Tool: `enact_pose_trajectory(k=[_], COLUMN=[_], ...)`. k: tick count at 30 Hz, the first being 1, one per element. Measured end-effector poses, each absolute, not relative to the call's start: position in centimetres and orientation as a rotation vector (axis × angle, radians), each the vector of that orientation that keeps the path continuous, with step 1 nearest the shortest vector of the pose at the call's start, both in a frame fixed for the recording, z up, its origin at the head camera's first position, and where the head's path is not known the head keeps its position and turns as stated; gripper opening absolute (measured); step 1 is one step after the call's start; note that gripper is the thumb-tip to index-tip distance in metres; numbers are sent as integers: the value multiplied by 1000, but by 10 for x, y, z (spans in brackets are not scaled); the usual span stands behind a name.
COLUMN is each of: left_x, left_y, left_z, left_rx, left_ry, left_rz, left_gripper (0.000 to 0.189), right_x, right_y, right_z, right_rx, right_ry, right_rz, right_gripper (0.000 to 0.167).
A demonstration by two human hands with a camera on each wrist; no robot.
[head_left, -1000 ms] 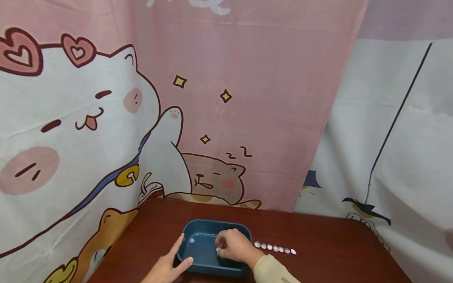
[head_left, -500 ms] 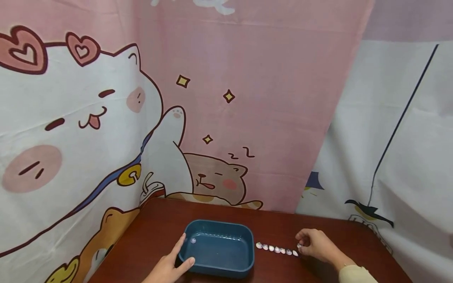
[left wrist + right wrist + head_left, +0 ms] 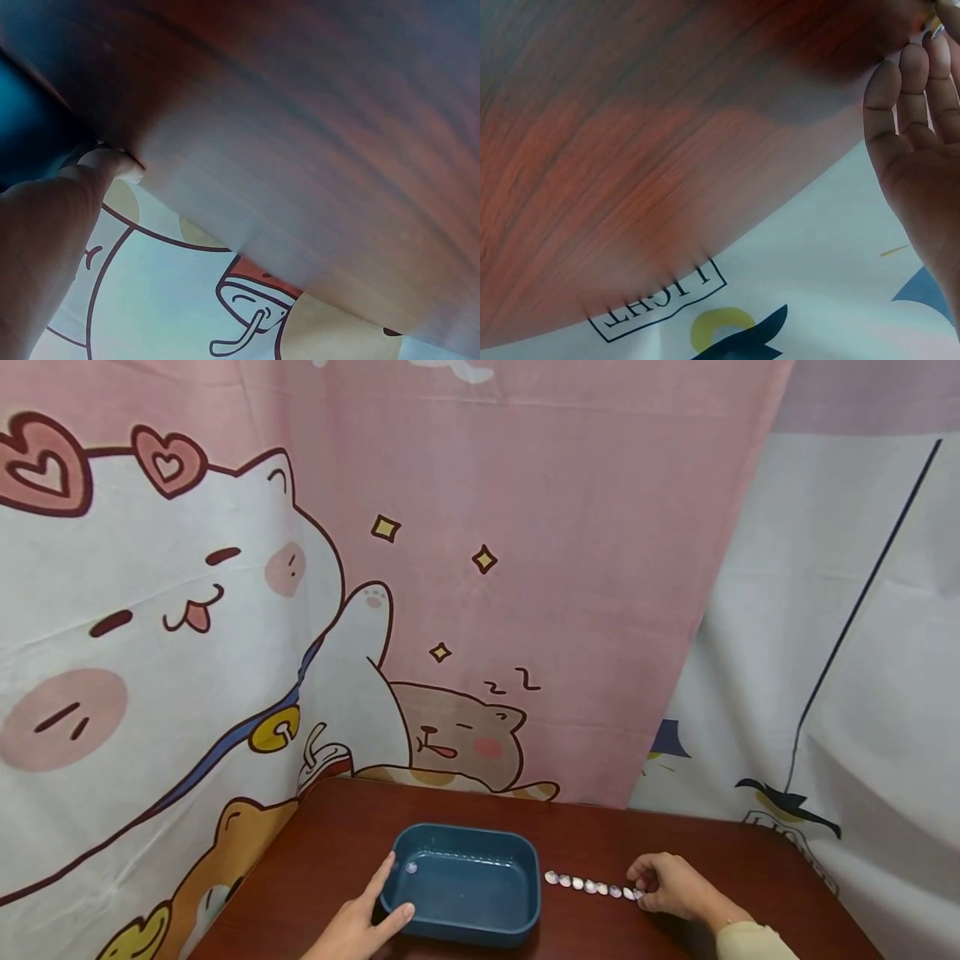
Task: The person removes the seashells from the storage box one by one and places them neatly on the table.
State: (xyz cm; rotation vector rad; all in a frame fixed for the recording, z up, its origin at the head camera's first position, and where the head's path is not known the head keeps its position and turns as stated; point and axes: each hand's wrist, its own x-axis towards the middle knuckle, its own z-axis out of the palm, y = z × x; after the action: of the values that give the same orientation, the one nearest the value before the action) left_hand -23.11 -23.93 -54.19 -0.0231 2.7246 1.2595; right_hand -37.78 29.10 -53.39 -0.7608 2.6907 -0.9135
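Note:
A dark blue rectangular tray (image 3: 480,935) stands on the table, with one small pale purple gem (image 3: 411,867) in its far left part. My left hand (image 3: 358,920) rests against the tray's left side, thumb and fingers spread and fairly straight. Right of the tray runs a row of several small faceted gems (image 3: 590,887). My right hand (image 3: 675,887) is at the row's right end, pinching a gem (image 3: 638,894) between thumb and fingertips, close against the last one. In the right wrist view a small shiny bit of the gem (image 3: 936,28) shows at the fingertips.
The reddish-brown wooden table (image 3: 600,835) carries the tray and the row. Behind it and at both sides hangs a printed cloth (image 3: 570,610) with cartoon animals, meeting the table's far edge.
My right hand took a gem out of the tray, carried it right to the row's end, then moved slightly to set it against the last gem. The left hand stayed on the tray.

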Motion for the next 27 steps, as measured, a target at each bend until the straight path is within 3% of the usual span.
enact_pose_trajectory(k=[10, 16, 21, 27], left_x=[-232, -232, -231, -230], left_y=[-240, -240, -241, -241], left_z=[-545, -544, -542, -542], left_rx=[-17, -10, -4, -15], left_ry=[2714, 2713, 2711, 2707], left_rz=[1266, 1266, 1266, 1263], left_gripper=[95, 94, 94, 95], right_x=[-379, -379, -373, -355], right_y=[296, 284, 221, 100], right_z=[-532, -510, -473, -443], right_rx=[-759, -625, -593, -1011], right_ry=[2683, 2724, 2753, 2624], right_rz=[-908, -1103, -1318, -1184], right_gripper=[25, 33, 31, 24])
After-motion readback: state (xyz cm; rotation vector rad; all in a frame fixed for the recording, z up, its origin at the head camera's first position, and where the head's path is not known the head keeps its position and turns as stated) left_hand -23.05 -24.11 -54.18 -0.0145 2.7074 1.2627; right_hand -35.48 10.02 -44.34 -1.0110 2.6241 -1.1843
